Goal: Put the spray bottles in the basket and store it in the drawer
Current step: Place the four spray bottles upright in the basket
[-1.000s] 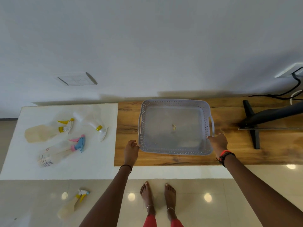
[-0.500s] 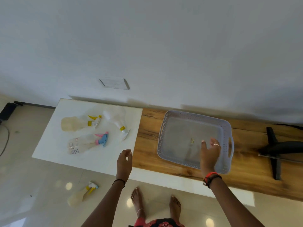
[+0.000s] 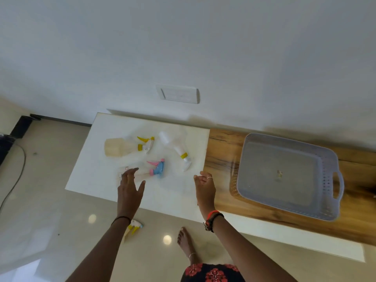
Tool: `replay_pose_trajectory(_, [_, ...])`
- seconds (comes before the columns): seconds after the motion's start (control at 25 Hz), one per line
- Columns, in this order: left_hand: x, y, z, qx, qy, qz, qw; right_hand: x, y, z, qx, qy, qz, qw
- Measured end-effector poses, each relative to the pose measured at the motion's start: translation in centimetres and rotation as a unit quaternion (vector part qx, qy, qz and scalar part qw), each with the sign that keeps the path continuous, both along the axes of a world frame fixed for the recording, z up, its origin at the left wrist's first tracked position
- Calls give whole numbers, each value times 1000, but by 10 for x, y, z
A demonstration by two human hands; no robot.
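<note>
Three spray bottles lie on the white top: a cream one with a yellow trigger, a white one with a yellow collar, and a clear one with a pink and blue head. My left hand hovers open over the base of the pink and blue bottle. Fingers apart, my right hand hangs empty near the seam between the white top and the wood. The grey perforated basket sits on the wooden top to the right, holding only a small scrap. A fourth bottle lies on the floor, partly hidden by my left wrist.
The wooden counter runs right from the white top, against a white wall with a switch plate. A dark cable and black object lie on the tiled floor at left. My bare foot stands below the counter edge.
Both hands let go of the basket and moved left toward the bottles. The view swung left, so the basket now sits at the right and the black stand is out of view.
</note>
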State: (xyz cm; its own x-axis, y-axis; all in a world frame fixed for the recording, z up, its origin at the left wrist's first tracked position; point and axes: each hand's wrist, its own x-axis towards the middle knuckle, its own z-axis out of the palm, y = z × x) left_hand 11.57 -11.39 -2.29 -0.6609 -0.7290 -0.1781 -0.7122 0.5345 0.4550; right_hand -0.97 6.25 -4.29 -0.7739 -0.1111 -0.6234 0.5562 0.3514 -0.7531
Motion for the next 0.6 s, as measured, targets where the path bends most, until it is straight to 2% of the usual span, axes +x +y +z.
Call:
replay_pose_trajectory(0.16, [11,-65,-19,-42,-131,-105,985,33,-67,-20,9,-91,68,994])
replay_pose_trajectory(0.28, [14,-100,-40,-39,-186,-159,969,50,-106,-43,6,-191,112,975])
replay_pose_trajectory(0.48, [11,-132,-70,-8,-231,-195,953,64,-158,-70,55,-212,189,957])
replay_pose_trajectory(0.6, [8,-136,-82,4,-250,-206,946,66,-178,-79,59,-219,199,953])
